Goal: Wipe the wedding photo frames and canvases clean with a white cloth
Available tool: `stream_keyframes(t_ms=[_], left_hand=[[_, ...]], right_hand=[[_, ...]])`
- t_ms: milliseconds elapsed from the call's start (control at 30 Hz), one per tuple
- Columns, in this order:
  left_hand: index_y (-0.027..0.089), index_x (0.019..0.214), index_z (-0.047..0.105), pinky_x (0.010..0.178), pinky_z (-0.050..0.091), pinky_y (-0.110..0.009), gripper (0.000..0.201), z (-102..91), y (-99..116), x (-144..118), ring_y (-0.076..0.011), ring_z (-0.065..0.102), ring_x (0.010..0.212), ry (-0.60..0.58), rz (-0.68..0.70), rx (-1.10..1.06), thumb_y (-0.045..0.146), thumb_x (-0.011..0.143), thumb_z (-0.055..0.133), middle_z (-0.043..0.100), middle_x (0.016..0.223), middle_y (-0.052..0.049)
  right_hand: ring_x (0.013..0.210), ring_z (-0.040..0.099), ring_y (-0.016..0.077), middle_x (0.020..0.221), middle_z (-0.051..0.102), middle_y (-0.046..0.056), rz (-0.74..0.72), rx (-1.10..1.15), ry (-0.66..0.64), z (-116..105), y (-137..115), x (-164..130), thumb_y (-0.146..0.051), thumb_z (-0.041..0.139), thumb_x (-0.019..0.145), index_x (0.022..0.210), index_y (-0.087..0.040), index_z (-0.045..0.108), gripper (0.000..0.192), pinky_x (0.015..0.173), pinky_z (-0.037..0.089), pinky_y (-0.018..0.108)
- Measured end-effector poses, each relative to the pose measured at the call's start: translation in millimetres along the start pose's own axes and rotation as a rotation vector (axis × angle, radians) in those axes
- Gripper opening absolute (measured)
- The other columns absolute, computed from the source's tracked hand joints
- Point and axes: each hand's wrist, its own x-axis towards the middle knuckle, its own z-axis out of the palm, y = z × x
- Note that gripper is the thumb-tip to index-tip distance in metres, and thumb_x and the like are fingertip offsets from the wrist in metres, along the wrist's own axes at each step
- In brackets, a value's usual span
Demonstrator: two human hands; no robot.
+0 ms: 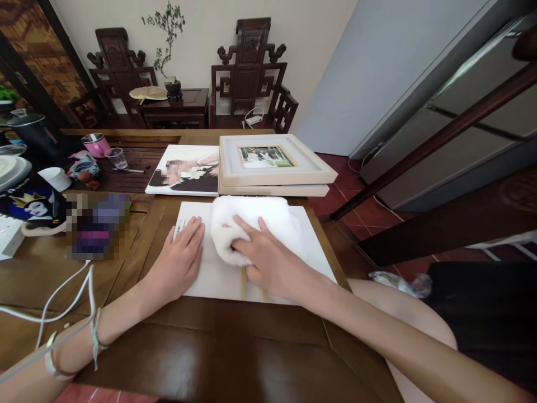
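Observation:
My left hand point(181, 254) lies flat with its fingers stretched out on the left part of a white panel point(310, 246). A barcode shows on the panel near those fingertips. My right hand point(268, 254) holds a folded, fluffy white cloth point(251, 212) down on the panel. Two of its fingers stretch over the cloth while others go into a fold at the cloth's front. Yellowish streaks point(243, 282) show on the panel just below the cloth. The cloth hides the middle of the panel.
Behind the panel are a photo print point(188, 179) and a pale picture frame point(268, 180) lying on another. To the left stand a patterned mug point(37, 201), a pink cup point(96, 146), a plastic cup point(117, 158) and a white cable point(90, 280). The wooden table point(188, 341) ends at the right.

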Motion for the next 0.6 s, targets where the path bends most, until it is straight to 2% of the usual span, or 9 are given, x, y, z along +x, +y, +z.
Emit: stream_keyframes(t_ms=[100,167,267,333,400,500,600], left_hand=[[0.019,0.145,0.041,0.116,0.025,-0.056,0.048,-1.5,0.3,1.2,-0.0274,0.031,0.145,0.029,-0.039,-0.098,0.028,0.1,0.027,0.04,0.154,-0.012],[0.019,0.144,0.043,0.117,0.026,-0.054,0.047,-3.2,0.2,2.6,-0.0263,0.036,0.143,0.087,-0.082,-0.233,0.032,0.101,0.028,0.044,0.151,-0.011],[0.018,0.14,0.048,0.118,0.028,-0.045,0.046,-6.3,0.8,5.0,-0.0231,0.04,0.141,0.26,-0.12,-0.45,0.036,0.101,0.032,0.046,0.15,-0.011],[0.016,0.137,0.052,0.119,0.027,-0.041,0.045,-8.6,2.1,6.3,-0.0211,0.04,0.14,0.376,-0.138,-0.544,0.037,0.101,0.035,0.047,0.149,-0.01],[0.016,0.135,0.054,0.119,0.027,-0.04,0.045,-11.1,4.2,6.9,-0.0202,0.042,0.139,0.437,-0.18,-0.617,0.038,0.101,0.035,0.05,0.147,-0.009],[0.016,0.133,0.056,0.118,0.029,-0.042,0.046,-14.8,7.1,7.1,-0.0213,0.046,0.136,0.437,-0.259,-0.711,0.04,0.101,0.033,0.054,0.143,-0.008],[0.015,0.132,0.057,0.117,0.031,-0.042,0.048,-17.0,8.7,7.4,-0.0223,0.047,0.135,0.404,-0.286,-0.739,0.042,0.101,0.032,0.055,0.142,-0.008]], right_hand=[[0.148,0.012,0.0322,0.135,0.057,0.022,0.05,-0.055,0.015,-1.0,5.7,20.6,0.006,0.042,0.071,0.115,-0.009,0.061,0.05,0.114,0.017,0.065],[0.148,0.012,0.035,0.144,0.049,0.022,0.077,-0.072,0.024,0.2,1.5,27.5,0.006,0.043,0.072,0.116,-0.01,0.061,0.051,0.113,0.016,0.067],[0.147,0.01,0.0396,0.155,0.034,0.019,0.052,-0.094,-0.008,6.3,-14.1,26.5,0.006,0.044,0.072,0.118,-0.011,0.063,0.052,0.111,0.01,0.073],[0.146,0.01,0.0411,0.156,0.032,0.019,-0.058,-0.094,-0.037,12.7,-27.1,18.4,0.003,0.046,0.076,0.114,-0.012,0.066,0.046,0.111,0.008,0.074],[0.146,0.013,0.0416,0.155,0.034,0.019,-0.228,-0.059,-0.057,18.9,-38.8,5.8,-0.002,0.049,0.079,0.11,-0.013,0.069,0.039,0.111,0.007,0.073],[0.145,0.016,0.0423,0.154,0.036,0.017,-0.439,-0.001,-0.092,23.2,-48.5,-17.6,-0.01,0.056,0.08,0.104,-0.016,0.071,0.03,0.112,0.006,0.072],[0.144,0.022,0.0396,0.153,0.041,0.014,-0.507,0.032,-0.162,21.2,-46.7,-39.2,-0.011,0.059,0.078,0.1,-0.017,0.072,0.026,0.114,0.01,0.069]])
